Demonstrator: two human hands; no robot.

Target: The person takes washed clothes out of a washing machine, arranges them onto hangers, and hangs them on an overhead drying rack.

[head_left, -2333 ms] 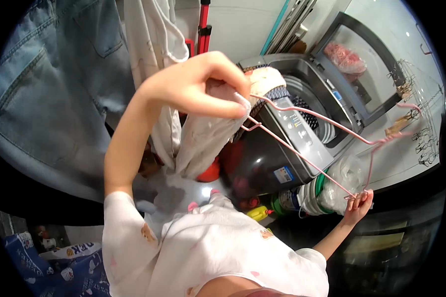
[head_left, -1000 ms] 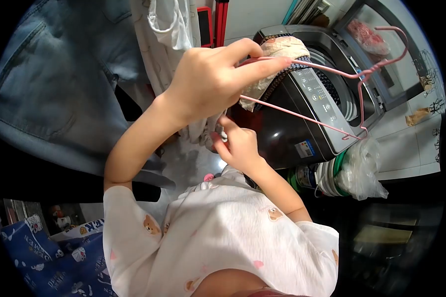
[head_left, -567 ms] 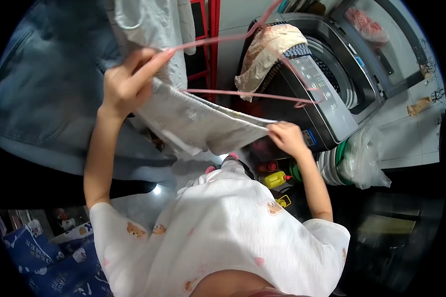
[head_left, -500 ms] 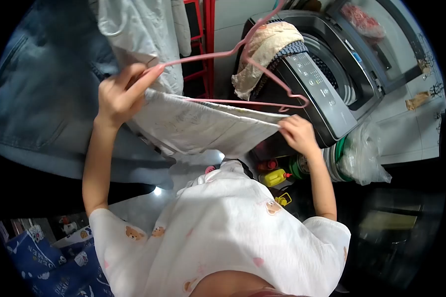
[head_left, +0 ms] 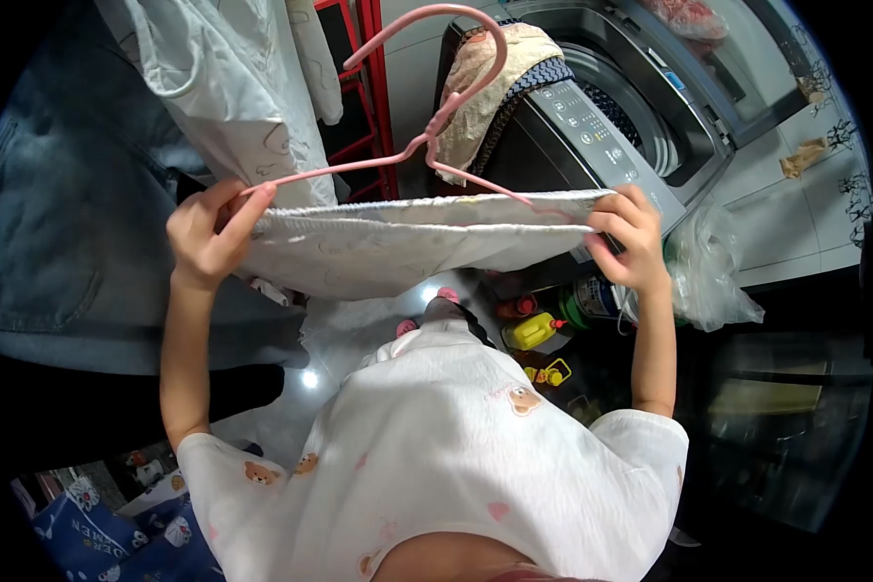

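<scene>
A pale, faintly patterned garment (head_left: pixel 359 262) with a gathered elastic waistband is stretched between my hands, its opening facing up. A pink clothes hanger (head_left: pixel 383 160) stands in that opening with its hook upward; the lower right part of its arm goes down inside the waistband. My left hand (head_left: pixel 211 233) is closed, pinching the hanger's left end together with the waistband. On the other side, my right hand (head_left: pixel 632 238) grips the waistband's right end, fingers over the edge and thumb below. The hanger's right end is hidden near those fingers.
A top-loading washing machine (head_left: pixel 592 145) stands open ahead right, with a cream cloth (head_left: pixel 504 82) draped over its edge. White clothes (head_left: pixel 228 87) and a blue denim garment (head_left: pixel 58 213) hang at left. A yellow bottle (head_left: pixel 532 332) and a plastic bag (head_left: pixel 713 272) are lower right.
The hanger has shifted left and down, its right arm now inside the waistband. My right hand has moved right and slightly up, pulling the waistband wider. My left hand has dropped a little.
</scene>
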